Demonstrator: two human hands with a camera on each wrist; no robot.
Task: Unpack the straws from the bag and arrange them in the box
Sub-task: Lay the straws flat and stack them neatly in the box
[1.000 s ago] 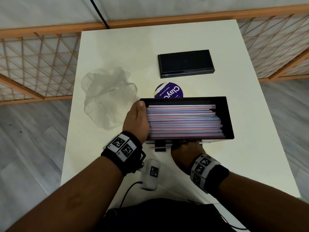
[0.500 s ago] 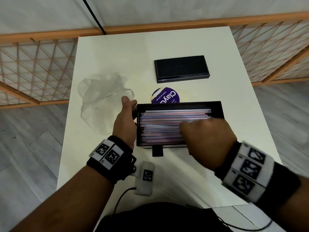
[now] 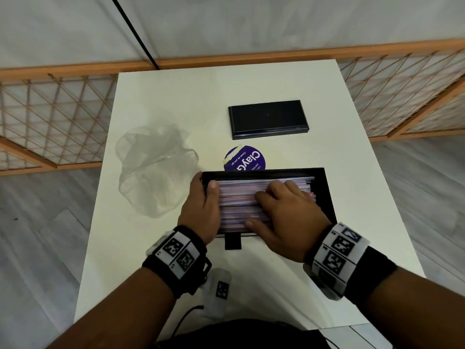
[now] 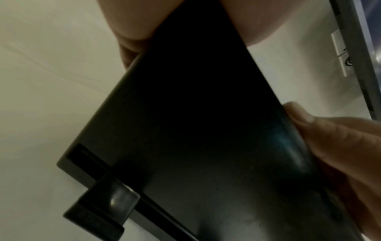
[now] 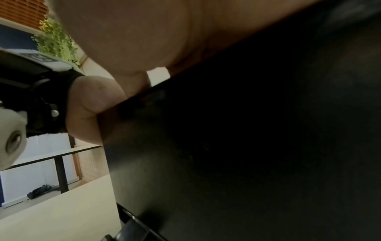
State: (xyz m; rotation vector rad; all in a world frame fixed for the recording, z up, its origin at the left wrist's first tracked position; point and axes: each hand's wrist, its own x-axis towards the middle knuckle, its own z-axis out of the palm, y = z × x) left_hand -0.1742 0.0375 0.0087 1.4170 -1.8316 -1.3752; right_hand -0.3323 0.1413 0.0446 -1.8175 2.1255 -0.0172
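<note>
A black box sits at the middle of the white table, packed with pink, blue and white straws lying lengthwise. My left hand grips the box's left end, with the thumb hooked over the rim. My right hand lies flat on the straws with its fingers spread, and it covers their right half. The left wrist view shows the box's dark outside between my fingers. In the right wrist view my palm is above the box wall. The clear plastic bag lies crumpled left of the box.
The box's black lid lies further back on the table. A round purple label lies just behind the box. A small black tab sticks out from the box's near edge. Wooden lattice railings stand on both sides of the table.
My right hand left the box's near edge, came over the top and now lies spread on the straws. My left hand still holds the left end.
</note>
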